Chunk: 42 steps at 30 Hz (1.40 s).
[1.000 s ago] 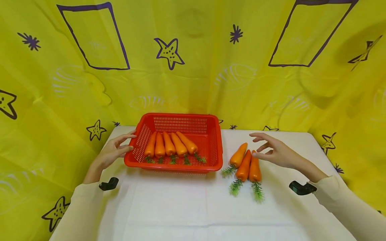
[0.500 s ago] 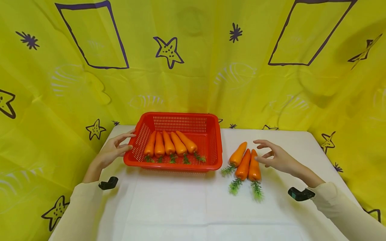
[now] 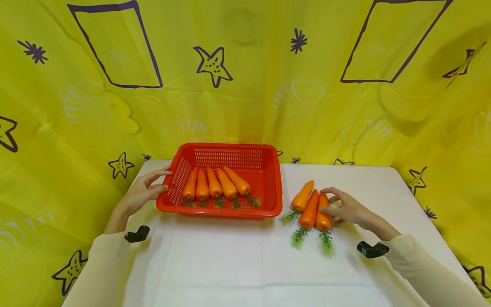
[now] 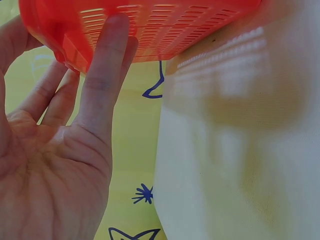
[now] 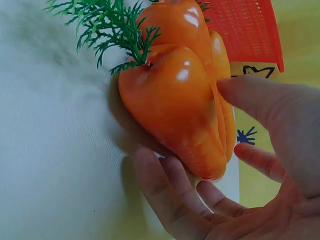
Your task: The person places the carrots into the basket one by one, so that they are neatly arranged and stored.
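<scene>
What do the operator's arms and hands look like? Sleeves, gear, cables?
Left hand and right hand are bare: no gloves or rings visible. Left sleeve and right sleeve are long, plain, cream. Left unit and right unit, near the wrists, are small, black and bent in shape; how they attach isn't visible. No cables show.

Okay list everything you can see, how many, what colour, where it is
Basket: one, red, left of centre
Carrots: five, orange with green tops, in basket
Loose carrots: three, same colours, right of basket
Table: one, white, under basket
Backdrop: one, yellow, patterned, behind and beside table
Sleeves: two, cream, one per side
Wrist devices: two, black, by sleeve ends
Left grip: one, bare, at basket's left end
Right grip: one, bare, at rightmost carrot
</scene>
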{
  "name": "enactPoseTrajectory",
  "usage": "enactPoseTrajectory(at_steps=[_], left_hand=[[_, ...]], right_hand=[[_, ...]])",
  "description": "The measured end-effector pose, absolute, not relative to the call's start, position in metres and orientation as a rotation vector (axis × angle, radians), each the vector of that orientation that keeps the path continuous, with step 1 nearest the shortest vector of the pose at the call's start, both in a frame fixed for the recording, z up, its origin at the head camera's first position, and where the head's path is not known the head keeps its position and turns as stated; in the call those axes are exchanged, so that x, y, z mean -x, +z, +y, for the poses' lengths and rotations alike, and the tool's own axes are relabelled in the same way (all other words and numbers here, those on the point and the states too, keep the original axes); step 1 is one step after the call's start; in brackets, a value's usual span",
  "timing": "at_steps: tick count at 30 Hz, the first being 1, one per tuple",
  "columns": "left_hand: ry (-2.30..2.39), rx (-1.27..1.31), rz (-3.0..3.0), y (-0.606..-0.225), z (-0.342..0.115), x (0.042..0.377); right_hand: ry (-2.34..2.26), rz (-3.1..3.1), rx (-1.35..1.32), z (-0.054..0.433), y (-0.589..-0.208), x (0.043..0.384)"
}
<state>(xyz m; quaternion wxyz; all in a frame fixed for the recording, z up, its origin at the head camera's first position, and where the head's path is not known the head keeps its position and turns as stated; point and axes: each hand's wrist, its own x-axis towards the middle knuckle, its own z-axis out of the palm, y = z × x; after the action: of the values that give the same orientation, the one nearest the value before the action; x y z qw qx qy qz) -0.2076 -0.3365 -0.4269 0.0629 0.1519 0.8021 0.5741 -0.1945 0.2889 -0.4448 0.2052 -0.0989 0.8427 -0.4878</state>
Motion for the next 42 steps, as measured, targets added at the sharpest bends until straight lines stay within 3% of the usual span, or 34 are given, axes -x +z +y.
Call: enactPoseTrajectory(at_steps=[42], left_hand=[[1.733,-0.438,2.431,-0.424,-0.335,0.206]], right_hand=[[-1.332,2.350,0.188,0.281,-0.438,0.193]])
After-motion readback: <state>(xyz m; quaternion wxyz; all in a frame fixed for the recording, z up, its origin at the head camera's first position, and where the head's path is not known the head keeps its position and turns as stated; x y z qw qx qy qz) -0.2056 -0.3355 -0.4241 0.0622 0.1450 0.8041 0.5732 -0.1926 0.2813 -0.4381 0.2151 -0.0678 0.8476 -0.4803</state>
